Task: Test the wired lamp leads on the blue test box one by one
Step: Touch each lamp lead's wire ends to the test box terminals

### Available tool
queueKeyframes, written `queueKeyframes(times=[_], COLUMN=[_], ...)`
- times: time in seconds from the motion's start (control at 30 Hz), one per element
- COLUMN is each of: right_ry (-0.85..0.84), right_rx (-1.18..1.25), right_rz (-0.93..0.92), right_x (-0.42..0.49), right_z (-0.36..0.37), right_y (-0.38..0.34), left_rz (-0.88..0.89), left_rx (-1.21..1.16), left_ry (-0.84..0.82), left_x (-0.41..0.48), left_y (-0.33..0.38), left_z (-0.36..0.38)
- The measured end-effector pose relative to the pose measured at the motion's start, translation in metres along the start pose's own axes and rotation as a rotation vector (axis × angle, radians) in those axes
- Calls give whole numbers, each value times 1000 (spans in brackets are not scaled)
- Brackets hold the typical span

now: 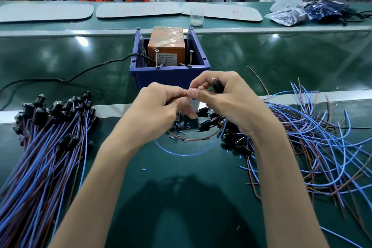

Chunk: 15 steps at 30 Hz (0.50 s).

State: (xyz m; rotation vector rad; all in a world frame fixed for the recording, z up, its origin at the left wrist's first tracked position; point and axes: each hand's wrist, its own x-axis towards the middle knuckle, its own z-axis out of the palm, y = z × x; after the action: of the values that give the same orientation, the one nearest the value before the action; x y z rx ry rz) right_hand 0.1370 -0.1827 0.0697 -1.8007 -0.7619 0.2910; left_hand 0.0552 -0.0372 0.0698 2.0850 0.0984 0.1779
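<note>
The blue test box (pixel 171 76) stands at the table's middle, with an orange taped block (pixel 166 43) inside and two upright screws (pixel 156 59) at its front rim. Just in front of it, my right hand (pixel 227 102) holds a black lamp (pixel 217 86) in its curled fingers. My left hand (pixel 161 106) pinches that lamp's wire ends between thumb and fingertips, close against my right thumb. Its brown and blue wires (pixel 193 139) loop down below my hands onto the green table.
A neat bundle of wired lamps (pixel 46 137) lies at the left. A loose tangle of wired lamps (pixel 314 143) spreads at the right. A black cable (pixel 80 72) runs from the box leftward. Small blue sleeve bits (pixel 182 132) lie scattered on the table. A clear cup (pixel 196 17) stands behind.
</note>
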Motion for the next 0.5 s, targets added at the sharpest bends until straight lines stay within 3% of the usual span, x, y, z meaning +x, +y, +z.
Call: queueKeyframes(times=[0.27,0.5], right_ry=[169,120], right_rx=[43,27], right_rz=[116,77], right_x=[6,4], right_z=[5,4], right_y=[-2,-2], left_rz=[14,-3], left_rx=[-62,-31], left_ry=[85,118], left_x=[1,2], left_y=[-2,-2], left_z=[-1,-2])
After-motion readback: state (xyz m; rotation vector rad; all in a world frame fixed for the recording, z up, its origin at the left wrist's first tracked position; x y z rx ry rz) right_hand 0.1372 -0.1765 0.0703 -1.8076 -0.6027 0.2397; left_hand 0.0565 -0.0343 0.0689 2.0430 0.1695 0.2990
